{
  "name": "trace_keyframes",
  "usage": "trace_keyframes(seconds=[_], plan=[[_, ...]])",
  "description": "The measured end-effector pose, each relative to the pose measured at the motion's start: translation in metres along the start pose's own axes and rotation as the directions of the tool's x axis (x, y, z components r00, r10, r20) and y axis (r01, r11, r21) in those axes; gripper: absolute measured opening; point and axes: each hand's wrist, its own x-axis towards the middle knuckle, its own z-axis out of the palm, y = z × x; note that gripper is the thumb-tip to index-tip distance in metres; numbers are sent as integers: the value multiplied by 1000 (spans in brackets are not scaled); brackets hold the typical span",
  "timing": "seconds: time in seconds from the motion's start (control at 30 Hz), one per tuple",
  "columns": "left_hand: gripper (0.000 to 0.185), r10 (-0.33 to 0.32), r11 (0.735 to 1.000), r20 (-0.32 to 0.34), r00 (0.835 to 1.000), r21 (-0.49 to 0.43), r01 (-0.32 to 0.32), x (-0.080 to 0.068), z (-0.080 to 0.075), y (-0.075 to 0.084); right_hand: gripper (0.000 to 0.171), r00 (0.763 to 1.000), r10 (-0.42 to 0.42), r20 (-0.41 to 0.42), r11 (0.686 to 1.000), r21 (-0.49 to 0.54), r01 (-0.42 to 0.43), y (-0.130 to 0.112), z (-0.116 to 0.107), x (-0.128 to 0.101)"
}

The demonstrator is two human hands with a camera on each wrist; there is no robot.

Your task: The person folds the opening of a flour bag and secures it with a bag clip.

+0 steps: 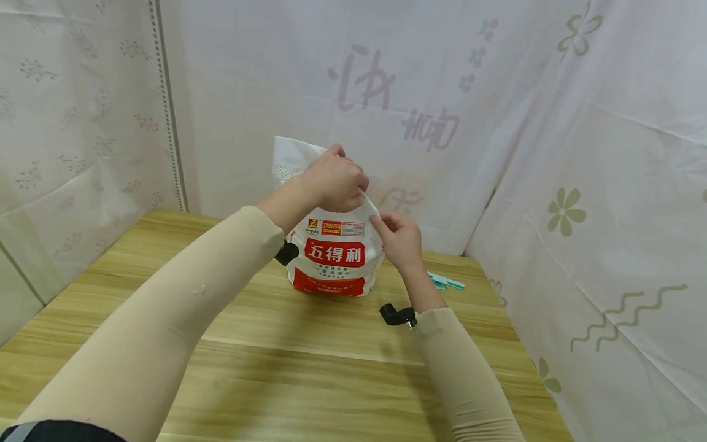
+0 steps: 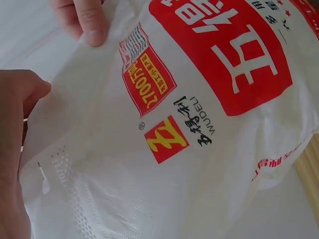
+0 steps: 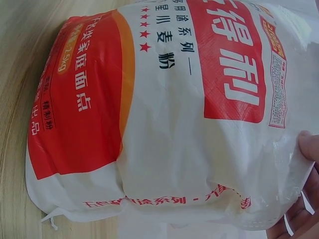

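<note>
A white and red bag of wheat flour [image 1: 334, 253] stands upright on the wooden table, its front print facing me. My left hand [image 1: 337, 181] grips the bag's top edge near the middle. The upper left corner of the bag sticks up past that hand, with a band of small perforations below it. At the right end of the top edge, my right hand [image 1: 399, 238] pinches the plastic between thumb and fingers. In the left wrist view the right thumb [image 2: 92, 25] presses on the bag's front face. The right wrist view shows the bag [image 3: 164, 124] full and rounded at its base.
Light green bag clips [image 1: 446, 281] lie on the table [image 1: 265, 368] to the right of the bag, behind my right forearm. White printed curtains [image 1: 248, 92] hang behind the table and on both sides. Each wrist carries a small black camera [image 1: 396, 315].
</note>
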Motion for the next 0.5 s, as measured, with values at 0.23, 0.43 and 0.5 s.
trace_keyframes(seconds=[0.23, 0.43, 0.5], plan=[[18, -17, 1000, 4, 1000, -15, 17, 0, -1, 4, 33, 1000, -3, 0, 1000, 3, 3, 1, -1, 0], [20, -6, 999, -2, 1000, 33, 6, 2, 2, 4, 34, 1000, 12, -2, 1000, -10, -12, 2, 0, 0], [23, -6, 999, -2, 1000, 37, 6, 3, 3, 3, 34, 1000, 9, -4, 1000, -7, -9, 3, -1, 0]])
